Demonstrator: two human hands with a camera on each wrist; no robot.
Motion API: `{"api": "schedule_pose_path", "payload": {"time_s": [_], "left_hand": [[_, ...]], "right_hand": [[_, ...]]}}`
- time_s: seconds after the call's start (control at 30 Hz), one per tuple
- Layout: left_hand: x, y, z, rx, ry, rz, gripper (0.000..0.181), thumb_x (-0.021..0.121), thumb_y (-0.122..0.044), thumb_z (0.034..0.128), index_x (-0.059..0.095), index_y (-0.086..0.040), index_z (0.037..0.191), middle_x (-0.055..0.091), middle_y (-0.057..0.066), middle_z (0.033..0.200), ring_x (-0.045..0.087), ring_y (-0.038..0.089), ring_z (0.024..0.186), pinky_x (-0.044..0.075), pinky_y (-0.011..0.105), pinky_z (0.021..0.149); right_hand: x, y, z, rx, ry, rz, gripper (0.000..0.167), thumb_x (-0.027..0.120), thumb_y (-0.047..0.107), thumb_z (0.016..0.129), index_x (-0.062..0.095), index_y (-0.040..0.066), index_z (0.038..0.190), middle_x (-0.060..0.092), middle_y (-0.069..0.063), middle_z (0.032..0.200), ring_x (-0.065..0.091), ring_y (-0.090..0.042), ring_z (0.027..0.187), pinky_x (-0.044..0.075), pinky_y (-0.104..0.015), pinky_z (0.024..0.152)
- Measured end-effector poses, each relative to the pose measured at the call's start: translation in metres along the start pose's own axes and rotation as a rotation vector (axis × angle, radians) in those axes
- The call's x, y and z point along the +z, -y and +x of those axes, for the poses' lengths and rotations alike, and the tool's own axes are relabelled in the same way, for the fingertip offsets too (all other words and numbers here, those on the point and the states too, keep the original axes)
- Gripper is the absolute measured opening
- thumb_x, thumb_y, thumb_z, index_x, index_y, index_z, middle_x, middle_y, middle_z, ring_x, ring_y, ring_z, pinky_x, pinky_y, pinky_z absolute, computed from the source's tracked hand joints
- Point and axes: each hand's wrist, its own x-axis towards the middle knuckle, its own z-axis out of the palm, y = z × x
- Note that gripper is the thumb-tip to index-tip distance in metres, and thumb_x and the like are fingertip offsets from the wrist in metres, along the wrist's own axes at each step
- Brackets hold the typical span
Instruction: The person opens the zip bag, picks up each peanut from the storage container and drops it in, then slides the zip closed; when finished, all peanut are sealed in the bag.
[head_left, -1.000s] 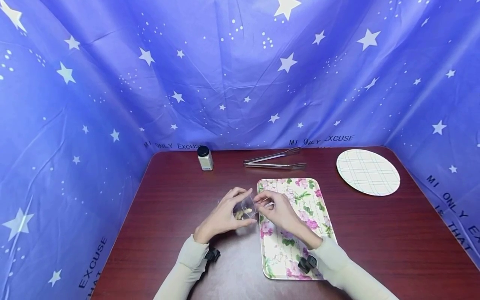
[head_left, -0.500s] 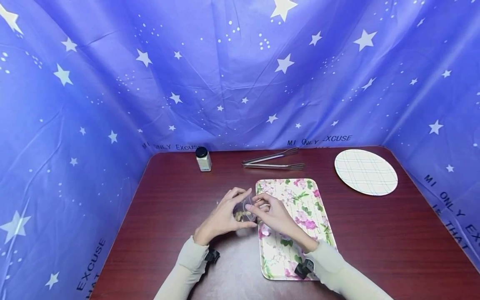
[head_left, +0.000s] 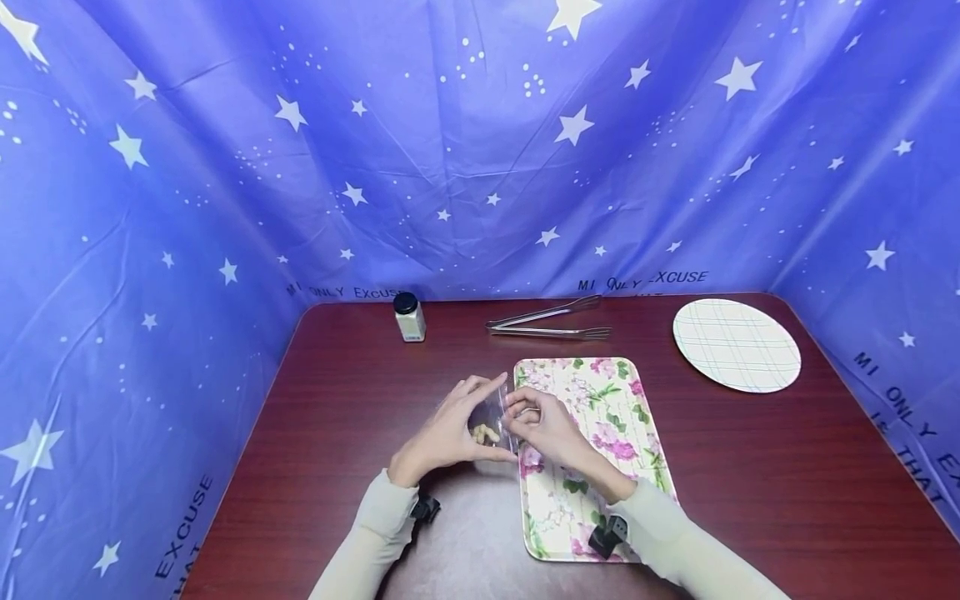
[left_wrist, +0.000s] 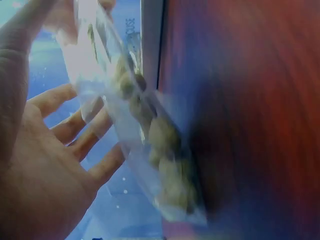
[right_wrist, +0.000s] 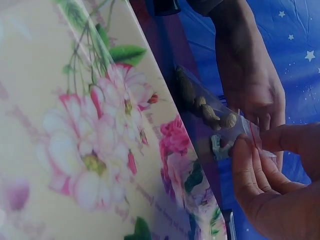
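Observation:
A clear zip bag point(head_left: 491, 407) with several peanuts point(head_left: 484, 434) in it is between the hands, left of the floral tray point(head_left: 551, 508). My left hand point(head_left: 441, 433) holds it at the sides, thumb below and forefinger above in the head view. With curled fingers my right hand point(head_left: 553, 429) pinches the bag's mouth edge. In the right wrist view a red line runs along the bag point(right_wrist: 242, 131) close to those fingertips. The peanuts point(left_wrist: 165, 142) lie low in the bag in the left wrist view. Whether the mouth is sealed I cannot tell.
Metal tongs point(head_left: 551, 321) lie spread at the back of the dark red table point(head_left: 337, 417). A jar point(head_left: 410, 321) with a black lid stands at the back left. At the back right lies a checked oval plate point(head_left: 737, 346). Star-patterned cloth point(head_left: 480, 150) hangs behind.
My right thumb crossed over the bag's mouth half a second ago and has since drawn back to the right. The bag's mouth edge looks straighter now. My left hand stays almost in place.

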Motion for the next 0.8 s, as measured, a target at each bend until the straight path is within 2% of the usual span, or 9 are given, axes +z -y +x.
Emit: {"api": "schedule_pose_path", "payload": {"time_s": [0.13, 0.23, 0.3, 0.4, 0.5, 0.6, 0.7, 0.8], "left_hand": [[-0.004, 0.009, 0.002, -0.042, -0.022, -0.056, 0.066, 0.07, -0.047, 0.0983, 0.05, -0.021, 0.156, 0.065, -0.002, 0.129, 0.061, 0.017, 0.119, 0.052, 0.042, 0.105], [-0.008, 0.016, 0.005, -0.03, -0.06, -0.072, 0.041, 0.055, -0.032, 0.109, 0.064, -0.01, 0.142, 0.071, 0.003, 0.125, 0.067, 0.02, 0.118, 0.053, 0.043, 0.106], [-0.009, 0.019, 0.005, -0.019, -0.076, -0.075, 0.034, 0.053, -0.025, 0.1098, 0.07, -0.007, 0.133, 0.074, 0.006, 0.122, 0.069, 0.02, 0.113, 0.055, 0.042, 0.101], [-0.012, 0.021, 0.002, -0.016, -0.066, -0.064, 0.028, 0.056, -0.02, 0.1082, 0.073, -0.007, 0.126, 0.076, 0.008, 0.118, 0.07, 0.019, 0.105, 0.057, 0.041, 0.095], [-0.014, 0.022, -0.003, -0.036, -0.047, -0.066, 0.025, 0.059, -0.018, 0.1069, 0.073, -0.008, 0.124, 0.076, 0.007, 0.114, 0.069, 0.014, 0.094, 0.058, 0.036, 0.087], [-0.014, 0.022, -0.007, -0.068, -0.043, -0.106, 0.023, 0.061, -0.017, 0.1058, 0.072, -0.008, 0.124, 0.075, 0.007, 0.107, 0.068, 0.011, 0.082, 0.059, 0.029, 0.076], [-0.014, 0.021, -0.006, -0.106, -0.092, -0.186, 0.023, 0.064, -0.018, 0.1044, 0.072, -0.007, 0.123, 0.074, 0.007, 0.102, 0.068, 0.011, 0.077, 0.059, 0.024, 0.071], [-0.014, 0.019, 0.001, -0.148, -0.185, -0.27, 0.022, 0.067, -0.02, 0.1027, 0.074, -0.007, 0.12, 0.076, 0.008, 0.101, 0.071, 0.014, 0.085, 0.061, 0.024, 0.078]], "right_hand": [[-0.005, 0.001, 0.002, 0.029, -0.015, 0.013, 0.028, 0.071, -0.001, 0.091, 0.065, -0.007, 0.117, 0.07, -0.021, 0.103, 0.063, -0.003, 0.075, 0.055, -0.017, 0.067], [-0.008, 0.002, 0.004, 0.03, -0.038, 0.002, 0.027, 0.073, 0.003, 0.092, 0.067, -0.008, 0.116, 0.07, -0.021, 0.102, 0.062, -0.003, 0.074, 0.055, -0.018, 0.066], [-0.01, 0.002, 0.005, 0.023, -0.051, -0.023, 0.025, 0.073, 0.005, 0.093, 0.069, -0.007, 0.115, 0.071, -0.022, 0.102, 0.063, -0.003, 0.075, 0.055, -0.017, 0.069], [-0.012, 0.002, 0.008, 0.016, -0.066, -0.062, 0.021, 0.073, 0.007, 0.095, 0.072, -0.004, 0.112, 0.073, -0.019, 0.101, 0.064, -0.003, 0.075, 0.054, -0.018, 0.068], [-0.014, 0.0, 0.014, 0.0, -0.073, -0.109, 0.018, 0.074, 0.01, 0.096, 0.074, -0.002, 0.109, 0.075, -0.017, 0.099, 0.064, -0.007, 0.075, 0.052, -0.018, 0.067], [-0.016, 0.0, 0.02, -0.023, -0.053, -0.136, 0.019, 0.074, 0.012, 0.096, 0.075, -0.001, 0.108, 0.076, -0.018, 0.098, 0.066, -0.013, 0.075, 0.052, -0.019, 0.065], [-0.016, 0.001, 0.025, -0.035, -0.029, -0.161, 0.018, 0.074, 0.013, 0.096, 0.076, 0.0, 0.107, 0.076, -0.018, 0.096, 0.067, -0.016, 0.075, 0.054, -0.02, 0.065], [-0.016, 0.003, 0.03, -0.04, -0.022, -0.189, 0.017, 0.074, 0.015, 0.096, 0.077, 0.002, 0.106, 0.076, -0.015, 0.097, 0.066, -0.012, 0.076, 0.055, -0.021, 0.068]]}}
